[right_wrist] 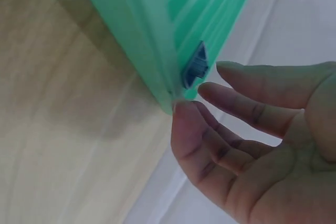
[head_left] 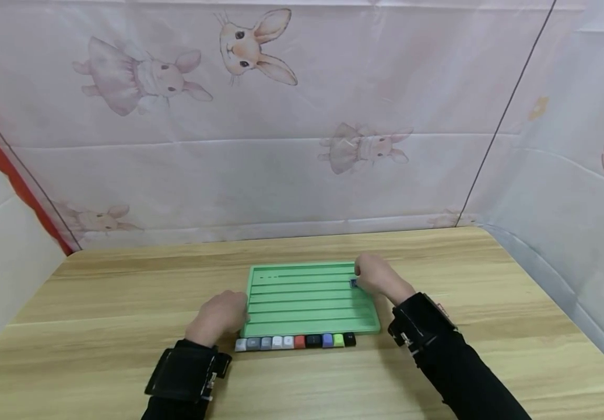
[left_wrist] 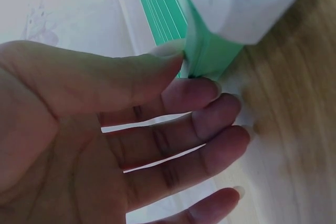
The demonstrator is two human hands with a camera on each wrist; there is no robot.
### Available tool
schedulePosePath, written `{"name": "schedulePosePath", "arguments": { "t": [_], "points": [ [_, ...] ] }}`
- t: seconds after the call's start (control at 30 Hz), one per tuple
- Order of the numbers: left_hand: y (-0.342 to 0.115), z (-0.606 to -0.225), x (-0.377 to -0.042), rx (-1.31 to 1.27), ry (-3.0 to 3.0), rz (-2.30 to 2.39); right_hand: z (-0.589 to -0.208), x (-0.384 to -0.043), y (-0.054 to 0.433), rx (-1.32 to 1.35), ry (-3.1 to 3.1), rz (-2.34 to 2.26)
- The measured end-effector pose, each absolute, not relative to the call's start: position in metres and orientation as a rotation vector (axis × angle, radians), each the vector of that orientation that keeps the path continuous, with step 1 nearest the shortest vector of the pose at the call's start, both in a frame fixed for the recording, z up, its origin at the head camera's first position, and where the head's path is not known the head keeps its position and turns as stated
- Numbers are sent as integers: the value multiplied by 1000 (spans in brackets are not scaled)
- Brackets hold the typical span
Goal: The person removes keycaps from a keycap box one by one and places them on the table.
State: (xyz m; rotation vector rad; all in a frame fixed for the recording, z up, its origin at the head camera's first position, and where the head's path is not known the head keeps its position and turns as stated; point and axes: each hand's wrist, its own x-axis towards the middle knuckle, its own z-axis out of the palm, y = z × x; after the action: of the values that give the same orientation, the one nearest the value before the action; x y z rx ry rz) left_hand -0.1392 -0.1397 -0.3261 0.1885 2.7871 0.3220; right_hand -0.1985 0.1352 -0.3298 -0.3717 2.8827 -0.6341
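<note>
A green ridged tray (head_left: 309, 297) lies on the table between both hands. My left hand (head_left: 222, 317) pinches the tray's left edge; in the left wrist view its thumb (left_wrist: 126, 80) lies against the rim, with the index fingertip beneath. At the tray's far right corner is my right hand (head_left: 378, 277), fingers loosely bent. One of its fingertips (right_wrist: 186, 114) touches the tray's corner, while thumb and index finger stand apart with nothing between them. Beside them a dark keycap (right_wrist: 196, 66) sits on the tray, its hollow side showing; the head view shows it partly covered by the right hand.
A row of several keycaps (head_left: 299, 342) in white, grey, red, black, blue and green lines the tray's near edge. One pale keycap (left_wrist: 241, 3) looms blurred in the left wrist view. Behind the wooden table (head_left: 139, 280) hangs a rabbit-print cloth (head_left: 260, 181).
</note>
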Motion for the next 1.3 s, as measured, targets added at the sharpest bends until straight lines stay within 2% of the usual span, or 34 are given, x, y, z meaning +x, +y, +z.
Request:
{"name": "schedulePosePath", "arguments": {
  "t": [0.4,1.3],
  "points": [
    [-139,-326,-140,198,2789,335,-339,-199,135,-359,2902,-627],
    [-140,-324,-138,215,2805,327,-344,-194,140,-525,3003,-611]
  ]
}}
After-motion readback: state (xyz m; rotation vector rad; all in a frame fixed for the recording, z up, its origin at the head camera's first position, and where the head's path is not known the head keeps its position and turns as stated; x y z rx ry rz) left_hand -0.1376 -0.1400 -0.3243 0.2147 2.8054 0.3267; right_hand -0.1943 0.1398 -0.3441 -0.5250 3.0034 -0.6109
